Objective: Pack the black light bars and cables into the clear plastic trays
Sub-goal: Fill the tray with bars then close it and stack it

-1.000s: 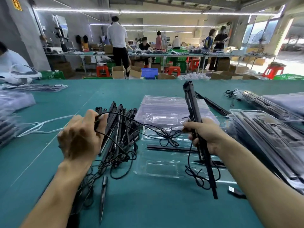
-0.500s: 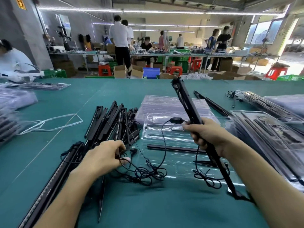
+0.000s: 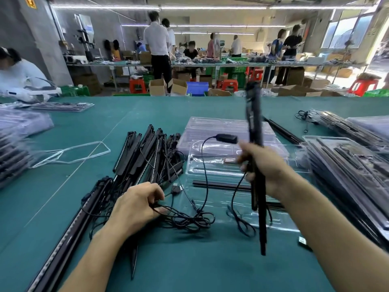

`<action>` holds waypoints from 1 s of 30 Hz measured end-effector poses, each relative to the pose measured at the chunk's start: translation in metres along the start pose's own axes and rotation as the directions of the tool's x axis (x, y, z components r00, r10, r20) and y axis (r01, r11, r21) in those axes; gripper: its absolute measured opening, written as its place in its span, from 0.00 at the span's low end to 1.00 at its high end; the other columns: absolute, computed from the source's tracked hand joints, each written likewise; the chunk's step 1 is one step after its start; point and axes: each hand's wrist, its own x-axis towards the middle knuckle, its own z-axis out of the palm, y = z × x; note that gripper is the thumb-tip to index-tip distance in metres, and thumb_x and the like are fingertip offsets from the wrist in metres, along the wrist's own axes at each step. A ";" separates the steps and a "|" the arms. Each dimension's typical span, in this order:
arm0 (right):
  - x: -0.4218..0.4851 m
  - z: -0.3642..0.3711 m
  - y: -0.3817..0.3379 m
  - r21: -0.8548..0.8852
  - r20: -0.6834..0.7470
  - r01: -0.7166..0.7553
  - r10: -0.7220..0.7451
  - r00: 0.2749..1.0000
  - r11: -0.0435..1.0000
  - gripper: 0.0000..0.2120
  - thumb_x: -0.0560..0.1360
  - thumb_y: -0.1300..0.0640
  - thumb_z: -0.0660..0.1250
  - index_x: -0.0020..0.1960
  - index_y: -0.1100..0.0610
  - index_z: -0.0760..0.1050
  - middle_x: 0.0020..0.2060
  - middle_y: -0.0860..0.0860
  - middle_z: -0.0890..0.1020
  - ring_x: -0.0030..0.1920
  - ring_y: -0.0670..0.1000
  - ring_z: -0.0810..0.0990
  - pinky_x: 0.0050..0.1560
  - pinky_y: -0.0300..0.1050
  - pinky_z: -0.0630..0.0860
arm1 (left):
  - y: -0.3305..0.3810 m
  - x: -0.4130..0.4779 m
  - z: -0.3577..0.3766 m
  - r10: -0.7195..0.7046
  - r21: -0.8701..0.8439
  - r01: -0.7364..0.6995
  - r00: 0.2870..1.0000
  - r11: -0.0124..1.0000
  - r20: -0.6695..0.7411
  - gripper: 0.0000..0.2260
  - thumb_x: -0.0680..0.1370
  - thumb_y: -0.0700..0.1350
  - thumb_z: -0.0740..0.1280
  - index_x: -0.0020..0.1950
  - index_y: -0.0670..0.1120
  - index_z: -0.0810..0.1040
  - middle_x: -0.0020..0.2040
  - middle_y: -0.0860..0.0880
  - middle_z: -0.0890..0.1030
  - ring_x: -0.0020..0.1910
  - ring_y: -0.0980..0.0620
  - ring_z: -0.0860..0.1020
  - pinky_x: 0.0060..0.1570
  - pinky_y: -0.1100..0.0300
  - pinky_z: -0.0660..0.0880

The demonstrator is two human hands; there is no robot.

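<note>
a wide workshop hall under strip lights

long white strip lights (image 3: 160, 6) run across the ceiling of a wide hall. a grey concrete wall (image 3: 21, 39) closes the left side. tall glazed windows (image 3: 347, 32) at the right let in bright daylight. a broad teal-covered work table (image 3: 147, 106) fills the foreground. beyond it a long narrow bench (image 3: 210, 63) crosses the room, with several people standing or seated along it. under and before that bench stand red plastic stools (image 3: 137, 85), open brown cardboard boxes (image 3: 157, 87), a blue plastic crate (image 3: 196, 87) and green plastic crates (image 3: 235, 73). a person in white (image 3: 19, 74) sits at the far left.
</note>
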 end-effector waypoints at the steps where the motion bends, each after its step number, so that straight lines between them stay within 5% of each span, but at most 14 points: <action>1: 0.001 -0.007 -0.010 0.104 -0.059 0.021 -0.015 0.998 0.994 0.12 0.78 0.50 0.67 0.41 0.55 0.70 0.27 0.49 0.77 0.23 0.44 0.70 0.18 0.34 0.62 | 0.000 -0.001 -0.001 -0.012 -0.036 0.012 1.000 0.999 0.013 0.15 0.62 0.53 0.83 0.40 0.59 0.78 0.35 0.57 0.76 0.35 0.58 0.75 0.35 0.58 0.73; 7: 0.003 -0.066 -0.064 0.237 -0.346 0.210 -0.120 0.930 0.949 0.10 0.80 0.49 0.63 0.42 0.53 0.71 0.30 0.48 0.80 0.29 0.44 0.74 0.30 0.36 0.72 | 0.004 -0.001 -0.011 0.008 -0.346 0.064 0.979 0.936 0.203 0.13 0.58 0.59 0.81 0.33 0.54 0.83 0.36 0.50 0.79 0.33 0.59 0.73 0.35 0.65 0.69; 11: 0.009 -0.083 -0.072 0.183 -0.402 0.269 -0.178 0.898 0.946 0.10 0.78 0.49 0.66 0.40 0.50 0.71 0.36 0.46 0.74 0.38 0.46 0.73 0.44 0.39 0.70 | 0.008 0.004 -0.008 -0.049 -0.328 0.077 0.995 0.942 0.090 0.10 0.65 0.57 0.76 0.31 0.53 0.81 0.38 0.48 0.79 0.34 0.56 0.75 0.39 0.60 0.74; 16: 0.008 -0.069 -0.055 0.238 -0.182 0.171 -0.129 0.975 0.956 0.05 0.76 0.58 0.62 0.42 0.55 0.73 0.44 0.52 0.82 0.48 0.49 0.81 0.45 0.41 0.72 | 0.012 0.011 -0.006 -0.099 -0.196 0.076 0.989 0.978 -0.108 0.06 0.76 0.51 0.72 0.40 0.55 0.79 0.37 0.55 0.80 0.38 0.52 0.79 0.43 0.48 0.78; 18: 0.006 -0.056 -0.044 0.294 -0.105 0.100 -0.071 0.992 0.950 0.07 0.76 0.59 0.61 0.40 0.59 0.72 0.34 0.54 0.81 0.36 0.50 0.83 0.46 0.48 0.80 | 0.017 0.013 -0.007 -0.123 -0.177 0.094 0.979 0.980 -0.164 0.05 0.78 0.52 0.69 0.42 0.56 0.77 0.35 0.56 0.81 0.37 0.52 0.79 0.41 0.48 0.79; 20: 0.007 -0.040 -0.035 0.328 -0.041 -0.005 0.020 0.999 0.945 0.09 0.78 0.60 0.63 0.39 0.57 0.68 0.25 0.51 0.72 0.23 0.47 0.74 0.35 0.45 0.82 | 0.026 0.016 -0.007 -0.124 -0.183 0.079 0.961 0.980 -0.248 0.05 0.79 0.52 0.66 0.43 0.56 0.75 0.34 0.55 0.80 0.35 0.53 0.79 0.38 0.48 0.79; 23: 0.007 -0.016 -0.023 0.098 0.021 -0.153 0.151 0.988 0.983 0.09 0.77 0.60 0.68 0.41 0.57 0.69 0.25 0.51 0.71 0.19 0.44 0.67 0.21 0.37 0.71 | 0.040 0.022 -0.009 -0.084 -0.258 -0.012 0.930 0.966 -0.357 0.05 0.81 0.48 0.64 0.45 0.54 0.74 0.31 0.52 0.78 0.29 0.53 0.76 0.31 0.49 0.77; 25: 0.004 -0.001 -0.014 -0.098 0.122 -0.184 0.195 0.973 0.978 0.07 0.75 0.60 0.71 0.47 0.58 0.72 0.28 0.52 0.75 0.19 0.44 0.67 0.20 0.36 0.69 | 0.046 0.023 -0.010 -0.035 -0.255 -0.080 0.909 0.964 -0.415 0.04 0.81 0.47 0.65 0.47 0.53 0.74 0.30 0.53 0.76 0.27 0.54 0.74 0.27 0.51 0.74; 28: 0.000 0.019 0.001 -0.306 0.269 -0.163 0.250 0.930 0.938 0.17 0.73 0.60 0.74 0.59 0.54 0.74 0.43 0.58 0.83 0.20 0.45 0.69 0.22 0.37 0.71 | 0.050 0.021 -0.010 0.078 -0.204 -0.197 0.876 0.959 -0.476 0.01 0.81 0.47 0.65 0.50 0.51 0.75 0.32 0.55 0.75 0.27 0.54 0.73 0.24 0.53 0.72; 30: -0.003 0.032 0.011 -0.372 0.323 -0.160 0.289 0.901 0.914 0.17 0.73 0.57 0.74 0.60 0.54 0.75 0.50 0.59 0.84 0.22 0.45 0.69 0.25 0.38 0.73 | 0.050 0.019 -0.008 0.121 -0.171 -0.237 0.854 0.956 -0.506 0.03 0.81 0.47 0.64 0.52 0.49 0.76 0.36 0.59 0.75 0.31 0.59 0.74 0.28 0.64 0.70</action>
